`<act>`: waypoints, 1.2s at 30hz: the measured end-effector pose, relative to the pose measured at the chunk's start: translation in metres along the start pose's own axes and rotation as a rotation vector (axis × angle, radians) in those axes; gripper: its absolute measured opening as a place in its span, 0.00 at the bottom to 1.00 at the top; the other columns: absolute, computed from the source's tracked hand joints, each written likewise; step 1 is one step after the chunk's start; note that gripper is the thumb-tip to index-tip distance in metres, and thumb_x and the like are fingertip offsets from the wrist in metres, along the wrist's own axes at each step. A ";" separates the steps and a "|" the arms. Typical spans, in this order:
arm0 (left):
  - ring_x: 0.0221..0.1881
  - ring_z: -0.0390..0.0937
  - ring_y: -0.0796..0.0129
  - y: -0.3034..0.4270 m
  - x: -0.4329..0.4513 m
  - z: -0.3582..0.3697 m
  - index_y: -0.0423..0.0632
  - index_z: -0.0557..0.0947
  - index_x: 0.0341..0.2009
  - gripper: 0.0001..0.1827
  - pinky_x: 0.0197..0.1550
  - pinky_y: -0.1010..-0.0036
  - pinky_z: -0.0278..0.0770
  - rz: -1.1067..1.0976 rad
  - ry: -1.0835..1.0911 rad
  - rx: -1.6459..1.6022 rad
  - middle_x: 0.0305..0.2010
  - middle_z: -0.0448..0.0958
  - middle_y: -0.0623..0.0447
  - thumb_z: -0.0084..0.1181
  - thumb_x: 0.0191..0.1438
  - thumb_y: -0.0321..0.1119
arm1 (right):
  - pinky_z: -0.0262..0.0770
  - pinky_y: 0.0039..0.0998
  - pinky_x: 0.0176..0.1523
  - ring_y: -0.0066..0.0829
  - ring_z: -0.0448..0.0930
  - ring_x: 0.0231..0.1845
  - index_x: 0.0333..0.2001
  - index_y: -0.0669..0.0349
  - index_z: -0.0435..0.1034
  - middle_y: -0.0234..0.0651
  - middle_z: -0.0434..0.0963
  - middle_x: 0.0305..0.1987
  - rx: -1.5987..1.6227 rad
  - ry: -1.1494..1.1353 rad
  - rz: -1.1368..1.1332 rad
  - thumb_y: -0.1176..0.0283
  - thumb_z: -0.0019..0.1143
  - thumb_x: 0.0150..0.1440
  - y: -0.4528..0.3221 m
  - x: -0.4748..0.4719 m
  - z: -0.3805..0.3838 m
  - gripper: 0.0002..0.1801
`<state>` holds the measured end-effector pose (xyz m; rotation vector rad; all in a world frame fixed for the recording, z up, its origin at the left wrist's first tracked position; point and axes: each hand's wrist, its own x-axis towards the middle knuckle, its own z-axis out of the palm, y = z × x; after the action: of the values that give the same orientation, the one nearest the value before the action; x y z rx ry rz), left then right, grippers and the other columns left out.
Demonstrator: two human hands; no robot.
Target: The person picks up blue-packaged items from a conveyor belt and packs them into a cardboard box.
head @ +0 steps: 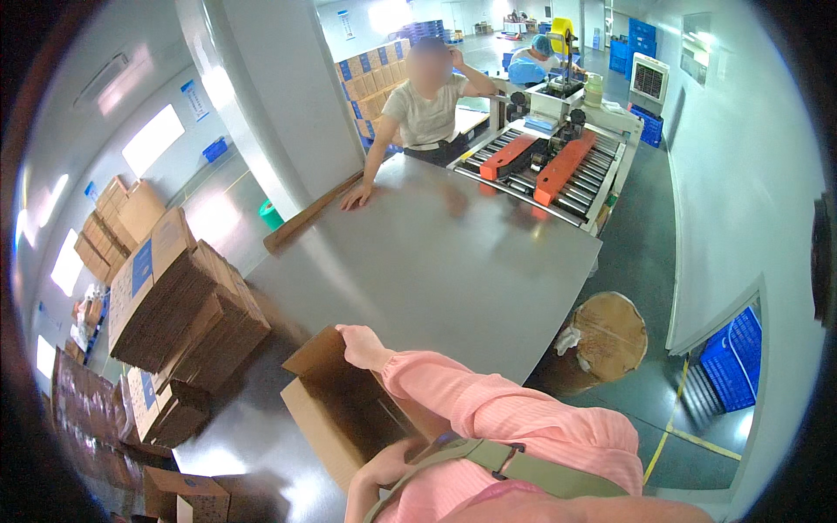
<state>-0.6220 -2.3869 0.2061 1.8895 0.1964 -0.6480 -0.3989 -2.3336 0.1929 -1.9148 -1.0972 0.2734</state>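
Note:
An opened cardboard box (320, 425) stands before me on the metal tabletop, tilted in view, with its dark inside showing. My right hand (363, 346), in a pink sleeve, reaches across and grips a raised flap at the far end. At the near end my left hand (391, 463) bends over the box edge; its fingertips are partly hidden. To the left lies a tall stack of flattened cartons (176, 307) with blue printed panels.
A person (425, 111) stands across the metal table (425, 261), one hand resting on it. A carton sealing machine with rollers (549, 163) adjoins the far right side. A round cardboard drum (608, 340) stands right; another carton (186, 493) sits lower left.

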 end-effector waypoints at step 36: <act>0.55 0.68 0.62 0.011 -0.011 -0.002 0.37 0.67 0.57 0.40 0.59 0.71 0.62 0.068 -0.030 -0.067 0.55 0.71 0.44 0.64 0.43 0.46 | 0.71 0.42 0.49 0.51 0.76 0.44 0.47 0.65 0.69 0.53 0.77 0.40 0.014 0.093 -0.065 0.83 0.45 0.41 0.005 0.002 0.012 0.25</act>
<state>-0.6258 -2.3874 0.2211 1.8131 0.1325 -0.6165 -0.4013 -2.3263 0.1825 -1.8565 -1.0907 0.1536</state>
